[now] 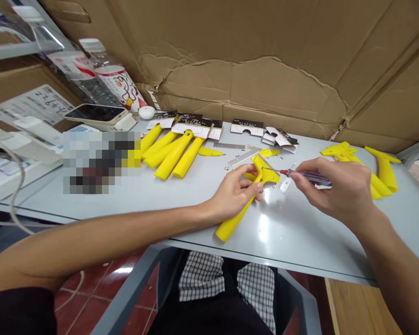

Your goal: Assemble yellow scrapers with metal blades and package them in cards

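Note:
My left hand [235,190] is wrapped round the neck of a yellow scraper [235,221], whose handle slants down towards the table's front edge. In my right hand [335,190] is a screwdriver [310,177] with a clear dark handle. Its thin shaft points left, and the tip meets the scraper's head near a screw. Just behind the head lie a flat metal blade [243,157] and another yellow piece [268,152]. A small clear packet or plate [287,182] rests between my hands, with several small screws or nuts scattered around.
Several yellow scrapers with card labels [172,153] lie left of centre, and more yellow parts [387,174] at the right. Loose cards [247,127] sit by the cardboard wall [265,83]. Bottles [117,79], a phone [96,114] and a cable [19,186] are on the left.

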